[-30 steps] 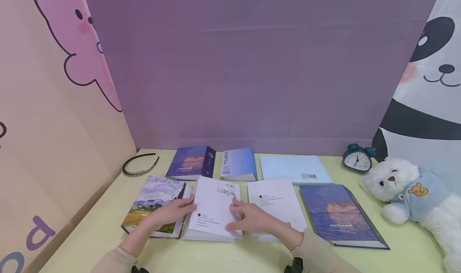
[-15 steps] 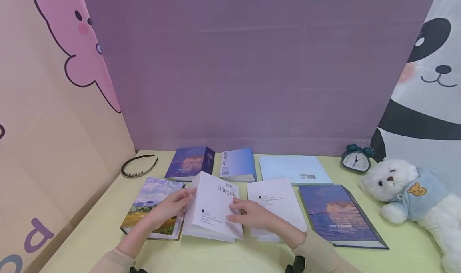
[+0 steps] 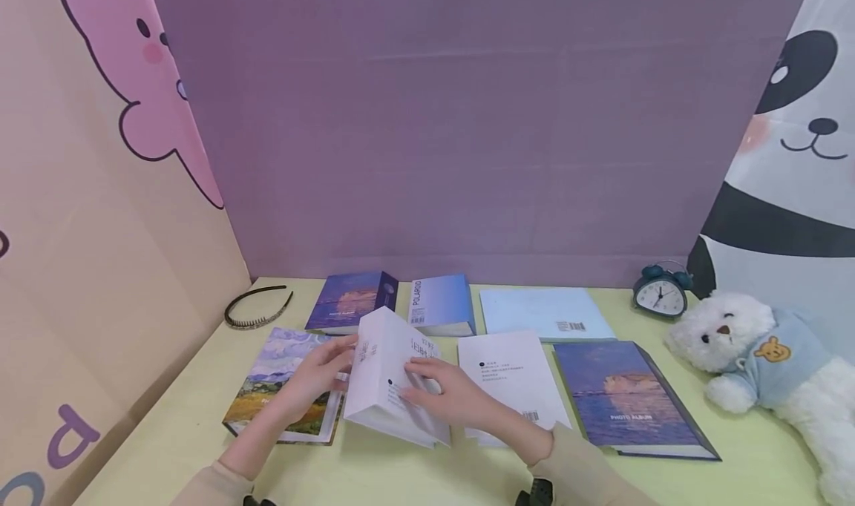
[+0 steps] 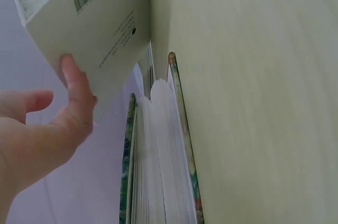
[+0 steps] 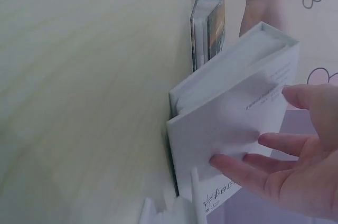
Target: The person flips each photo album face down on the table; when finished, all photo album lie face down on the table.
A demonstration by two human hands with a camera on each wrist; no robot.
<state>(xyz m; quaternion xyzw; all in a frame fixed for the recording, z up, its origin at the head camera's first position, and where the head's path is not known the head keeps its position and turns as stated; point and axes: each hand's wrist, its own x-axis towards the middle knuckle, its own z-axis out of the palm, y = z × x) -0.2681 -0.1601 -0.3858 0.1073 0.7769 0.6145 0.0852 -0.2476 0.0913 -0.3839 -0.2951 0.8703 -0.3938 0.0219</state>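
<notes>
A white album with black lettering stands tilted on the table, its left spine side raised and its right edge low. My left hand touches it at the raised left side. In the left wrist view, its fingertips press the back cover while the thumb stays apart. My right hand rests extended fingers on the front cover, as the right wrist view shows. Left of it lies an album with a painted landscape cover, and right of it a second white album.
Along the back lie a sunset-cover album, a blue-purple book and a pale blue album. A sea-cliff photo album, an alarm clock and a plush bear are at right. A headband lies at the left edge.
The white album has tipped up, its left side rising and turning rightward so that the spine lettering shows. My right hand has shifted slightly left and up across its front cover.
</notes>
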